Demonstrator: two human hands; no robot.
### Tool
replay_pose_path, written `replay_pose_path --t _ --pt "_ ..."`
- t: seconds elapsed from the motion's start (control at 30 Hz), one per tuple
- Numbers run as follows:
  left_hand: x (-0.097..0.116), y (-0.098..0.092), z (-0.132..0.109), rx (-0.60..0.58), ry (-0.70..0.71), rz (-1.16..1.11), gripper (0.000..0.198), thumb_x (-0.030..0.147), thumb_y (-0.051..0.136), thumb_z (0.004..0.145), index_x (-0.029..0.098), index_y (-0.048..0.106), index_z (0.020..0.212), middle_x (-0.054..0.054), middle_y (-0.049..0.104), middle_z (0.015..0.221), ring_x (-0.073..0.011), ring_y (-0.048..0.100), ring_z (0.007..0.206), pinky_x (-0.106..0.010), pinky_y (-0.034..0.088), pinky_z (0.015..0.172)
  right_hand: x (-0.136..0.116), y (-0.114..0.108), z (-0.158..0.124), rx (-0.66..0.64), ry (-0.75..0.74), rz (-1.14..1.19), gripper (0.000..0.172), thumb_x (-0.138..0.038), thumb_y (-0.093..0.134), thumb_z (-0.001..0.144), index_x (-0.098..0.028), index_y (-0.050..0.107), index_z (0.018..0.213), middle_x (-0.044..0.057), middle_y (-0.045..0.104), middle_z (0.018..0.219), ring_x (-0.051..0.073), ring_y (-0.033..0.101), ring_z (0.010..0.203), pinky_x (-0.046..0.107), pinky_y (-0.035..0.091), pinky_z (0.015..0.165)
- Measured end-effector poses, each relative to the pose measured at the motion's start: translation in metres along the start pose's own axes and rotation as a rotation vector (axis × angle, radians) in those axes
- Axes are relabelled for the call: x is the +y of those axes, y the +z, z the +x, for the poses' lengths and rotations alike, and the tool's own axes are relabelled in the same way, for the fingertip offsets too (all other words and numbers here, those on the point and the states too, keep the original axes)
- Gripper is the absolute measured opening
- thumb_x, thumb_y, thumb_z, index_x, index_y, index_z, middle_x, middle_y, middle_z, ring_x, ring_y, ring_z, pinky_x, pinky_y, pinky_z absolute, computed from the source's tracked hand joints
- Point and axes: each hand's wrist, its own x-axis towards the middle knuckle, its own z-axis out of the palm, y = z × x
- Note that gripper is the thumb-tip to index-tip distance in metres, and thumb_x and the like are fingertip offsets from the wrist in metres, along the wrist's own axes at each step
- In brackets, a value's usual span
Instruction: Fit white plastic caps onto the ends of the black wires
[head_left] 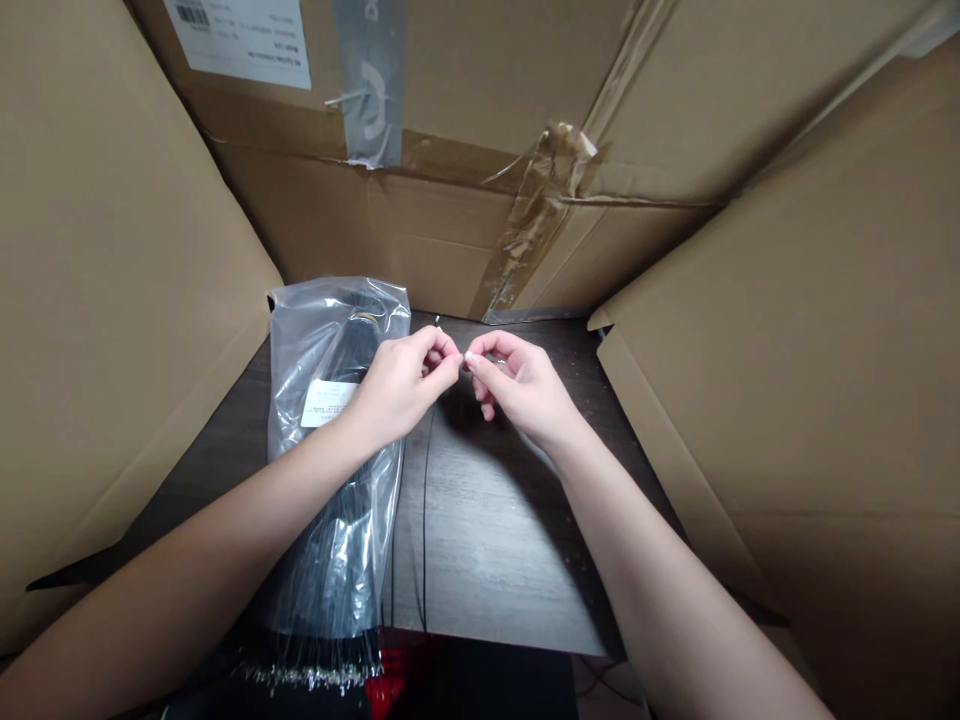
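Observation:
My left hand [401,385] and my right hand [521,388] meet above a dark wood-grain table [502,540], their fingertips almost touching. A thin black wire [426,520] runs down the table from beneath my left hand, whose fingers pinch it. Between my right thumb and forefinger, anything held is too fine to make out. A small metal tip [437,321] shows just beyond my hands. Under my left forearm lies a clear plastic bag [330,345] with a white label, packed with long black wires with metal ends.
Cardboard sheets [112,300] stand at the left and right of the table, and a taped cardboard box [420,130] closes off the far side. Below the near table edge sits a red object [390,675] among dark shapes.

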Motion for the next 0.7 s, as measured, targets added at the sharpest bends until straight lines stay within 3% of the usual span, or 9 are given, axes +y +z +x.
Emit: replay_pose_path --t 0.4,0.7 --pt "0.0021 0.0001 0.0001 -0.009 -0.028 -0.048 0.018 0.032 0.057 0.089 0.018 0.061 0.079 0.000 0.068 0.075 -0.0130 0.059 0.067 -0.025 0.045 0.065 -0.0012 0.0029 -0.0010 -0.041 0.052 0.140 0.050 -0.059 0.085 0.068 -0.018 0.060 0.083 -0.005 0.055 0.057 0.008 0.048 0.043 0.019 0.043 0.034" --pt "0.0004 0.0013 0.0000 -0.007 -0.026 -0.030 0.012 0.027 0.059 0.086 0.018 0.063 0.080 0.001 0.067 0.073 -0.0121 0.058 0.066 -0.025 0.045 0.064 -0.0008 0.0038 -0.0007 -0.012 0.039 0.173 0.045 -0.053 0.088 0.067 -0.017 0.064 0.081 -0.004 0.055 0.059 0.008 0.049 0.047 0.019 0.044 0.035"
